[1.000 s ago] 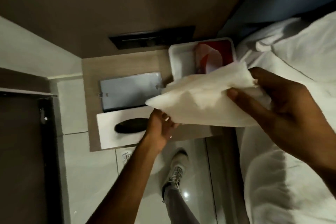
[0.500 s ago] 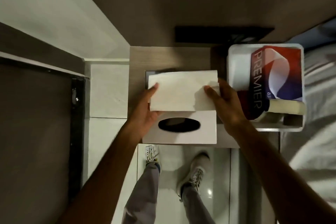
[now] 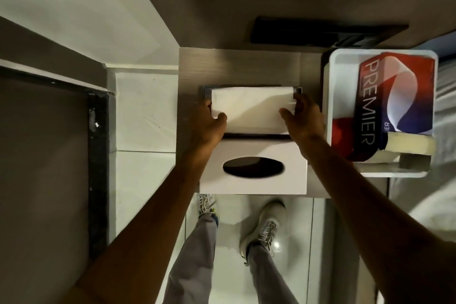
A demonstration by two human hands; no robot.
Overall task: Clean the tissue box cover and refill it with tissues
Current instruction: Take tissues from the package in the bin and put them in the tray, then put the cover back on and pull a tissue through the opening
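A white stack of tissues (image 3: 249, 108) lies over the grey metal base plate (image 3: 206, 90) on the small wooden shelf (image 3: 241, 64). My left hand (image 3: 209, 123) grips the stack's left end and my right hand (image 3: 302, 118) grips its right end. The white tissue box cover (image 3: 254, 180), with a dark oval slot (image 3: 253, 167), lies just in front of the stack at the shelf's near edge.
A white tray (image 3: 345, 61) at the right holds a red, white and blue PREMIER tissue pack (image 3: 394, 101) and a pale sponge (image 3: 409, 145). A dark wall panel (image 3: 320, 31) sits behind the shelf. White bedding (image 3: 446, 106) lies far right; my legs and shoes stand on the tiled floor (image 3: 145, 111).
The tissue stack came from the right over to the shelf and both hands have lowered it onto the metal plate. The view has swung to look straight down on the shelf.
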